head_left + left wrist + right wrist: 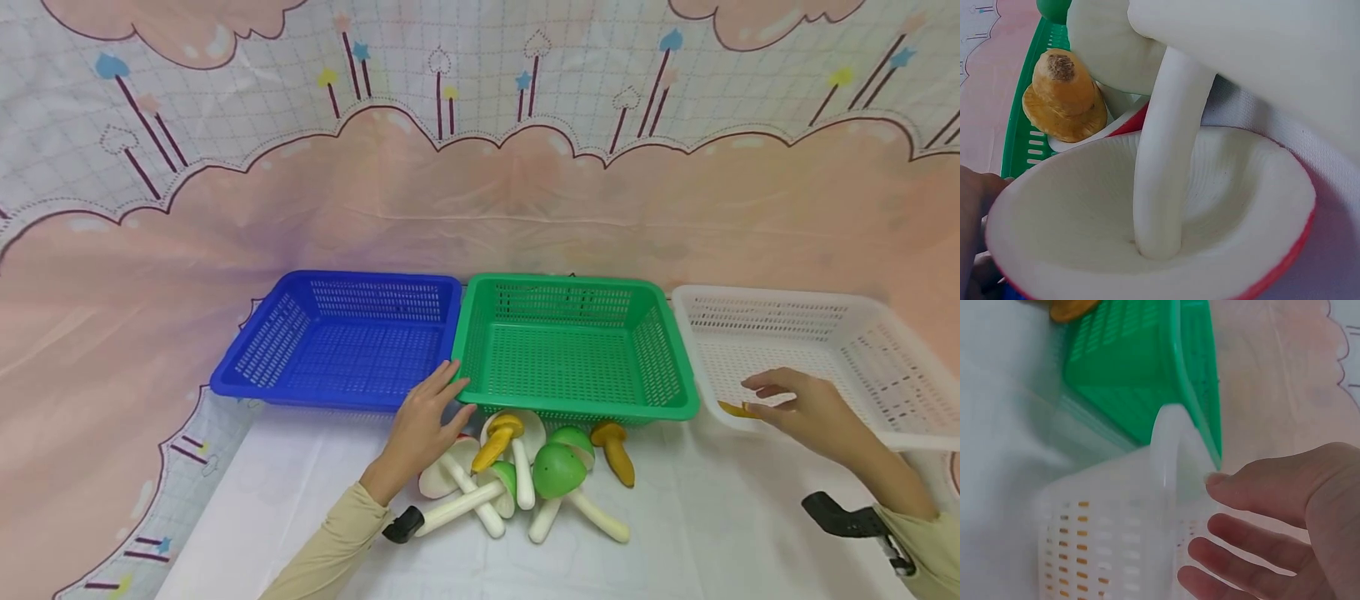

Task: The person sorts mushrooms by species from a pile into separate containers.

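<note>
My left hand (423,425), fingers extended, is at the near left corner of the green basket (682,412), beside a pile of toy mushrooms; whether it touches the rim I cannot tell. Closest to it in the left wrist view is a red-capped mushroom (1160,187), its pale underside showing. A yellow mushroom (498,442) and green-capped mushrooms (558,471) lie in the pile. My right hand (806,412) hovers over the near left part of the white basket (780,293), fingers apart and holding nothing. Below it a yellow mushroom (738,409) lies inside, showing through the basket's slots in the right wrist view.
A blue basket (337,396) stands left of the green one, and the three baskets form a row along the back. Another yellow mushroom (617,454) lies right of the pile on the white tablecloth (697,525). A patterned curtain (525,200) hangs behind.
</note>
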The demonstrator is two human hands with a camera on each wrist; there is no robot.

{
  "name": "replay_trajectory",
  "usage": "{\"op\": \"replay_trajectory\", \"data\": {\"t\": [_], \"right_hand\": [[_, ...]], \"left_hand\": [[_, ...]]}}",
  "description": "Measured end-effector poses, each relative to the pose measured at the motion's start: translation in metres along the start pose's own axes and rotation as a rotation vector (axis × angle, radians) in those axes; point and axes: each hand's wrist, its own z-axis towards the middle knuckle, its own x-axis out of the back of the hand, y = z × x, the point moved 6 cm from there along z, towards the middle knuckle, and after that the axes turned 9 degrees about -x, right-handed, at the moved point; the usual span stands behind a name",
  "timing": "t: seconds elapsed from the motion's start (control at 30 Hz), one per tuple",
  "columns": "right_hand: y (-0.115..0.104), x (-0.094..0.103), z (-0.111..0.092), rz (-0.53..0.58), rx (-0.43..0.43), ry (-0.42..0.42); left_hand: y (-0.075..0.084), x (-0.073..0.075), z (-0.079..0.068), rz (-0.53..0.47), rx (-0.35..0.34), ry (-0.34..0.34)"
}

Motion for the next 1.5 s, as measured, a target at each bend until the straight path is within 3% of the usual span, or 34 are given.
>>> {"op": "replay_trajectory", "data": {"t": [0.47,0.83,1.5], "right_hand": [[-0.028,-0.003,-0.029,0.107,0.095,0.09],[-0.05,-0.028,-0.047,0.221,0.099,0.03],[-0.065,-0.083,-0.054,0.305,0.025,-0.016]], "left_hand": [[0.003,0.003,0.004,0.008,-0.013,-0.001],[0.0,0.004,0.001,0.013,-0.001,0.01],[0.001,-0.001,-0.002,-0.003,-0.009,0.027]]}}
